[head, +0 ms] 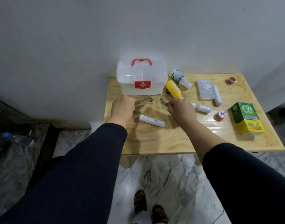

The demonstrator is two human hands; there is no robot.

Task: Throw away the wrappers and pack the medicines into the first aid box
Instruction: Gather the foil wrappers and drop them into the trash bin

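Wrappers [144,101], clear and crumpled, lie on the counter [171,143] just in front of the closed first aid box [141,78]; your left hand [123,107] is closed on one, your right hand [181,109] pinches another [164,101]. Yellow bottle [173,89] lies beside the box, white tube [152,121] between your hands

At the right of the frame, the green and yellow carton [246,118] reads "OB herbal" in white. The clear first aid box [141,76], at upper centre, bears a white cross on its red latch. Other labels are too blurred to read.
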